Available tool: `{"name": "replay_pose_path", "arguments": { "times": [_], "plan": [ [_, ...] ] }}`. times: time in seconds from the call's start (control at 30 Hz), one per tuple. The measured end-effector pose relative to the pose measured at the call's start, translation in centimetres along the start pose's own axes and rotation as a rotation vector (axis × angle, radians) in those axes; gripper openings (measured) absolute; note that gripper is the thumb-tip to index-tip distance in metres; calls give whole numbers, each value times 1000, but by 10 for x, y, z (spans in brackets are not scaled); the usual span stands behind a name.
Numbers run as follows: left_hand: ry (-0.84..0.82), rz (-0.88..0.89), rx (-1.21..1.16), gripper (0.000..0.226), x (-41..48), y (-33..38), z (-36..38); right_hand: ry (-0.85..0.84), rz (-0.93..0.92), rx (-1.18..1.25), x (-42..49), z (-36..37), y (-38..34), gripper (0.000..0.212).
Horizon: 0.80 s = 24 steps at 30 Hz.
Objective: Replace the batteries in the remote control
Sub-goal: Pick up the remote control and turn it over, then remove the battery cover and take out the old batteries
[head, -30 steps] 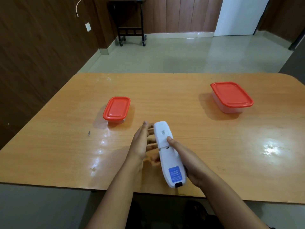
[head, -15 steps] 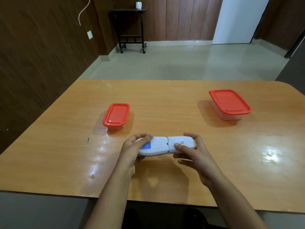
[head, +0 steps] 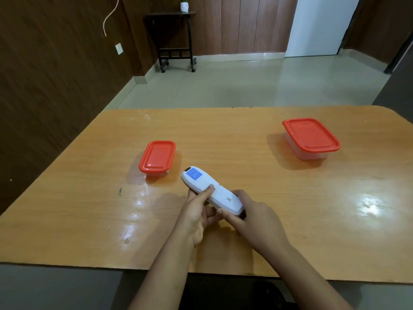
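A white remote control (head: 207, 188) is held back side up, just above the wooden table (head: 279, 215). Its blue label points away to the far left and its battery cover end lies nearest me. My left hand (head: 197, 214) grips the remote from below, with the thumb pressed on the seam of the battery cover. My right hand (head: 252, 214) holds the cover end, fingers wrapped around its tip. The cover looks closed or only slightly shifted. No batteries are visible.
A small clear box with a red lid (head: 157, 157) stands just left of the remote. A larger red-lidded box (head: 310, 137) sits at the far right of the table. Beyond the table are a tiled floor and a dark side table (head: 176, 39).
Both hands turned the remote from lying crosswise to pointing away to the far left. My left thumb moved onto the cover seam and my right hand took the near end.
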<state>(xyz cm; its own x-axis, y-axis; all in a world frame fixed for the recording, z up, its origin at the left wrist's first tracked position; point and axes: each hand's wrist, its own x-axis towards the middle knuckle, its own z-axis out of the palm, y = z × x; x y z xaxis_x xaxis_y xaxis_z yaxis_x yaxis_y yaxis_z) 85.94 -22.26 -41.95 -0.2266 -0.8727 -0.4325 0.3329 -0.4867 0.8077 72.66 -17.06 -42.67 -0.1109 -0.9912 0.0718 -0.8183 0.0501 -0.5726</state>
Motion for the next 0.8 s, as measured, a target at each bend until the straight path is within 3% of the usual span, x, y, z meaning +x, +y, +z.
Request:
{"name": "replay_pose_path", "arguments": {
  "times": [0.13, 0.37, 0.47, 0.8],
  "plan": [
    [90, 99, 123, 29, 4, -3, -2, 33, -26, -44, 1, 2, -2, 51],
    [336, 214, -111, 34, 18, 13, -24, 130, 55, -31, 2, -15, 8, 49],
    [293, 193, -174, 39, 16, 19, -33, 137, 139, -70, 14, -16, 29, 48],
    [153, 86, -45, 43, 11, 16, -27, 268, 267, -336, 53, 7, 72, 58]
  ]
}}
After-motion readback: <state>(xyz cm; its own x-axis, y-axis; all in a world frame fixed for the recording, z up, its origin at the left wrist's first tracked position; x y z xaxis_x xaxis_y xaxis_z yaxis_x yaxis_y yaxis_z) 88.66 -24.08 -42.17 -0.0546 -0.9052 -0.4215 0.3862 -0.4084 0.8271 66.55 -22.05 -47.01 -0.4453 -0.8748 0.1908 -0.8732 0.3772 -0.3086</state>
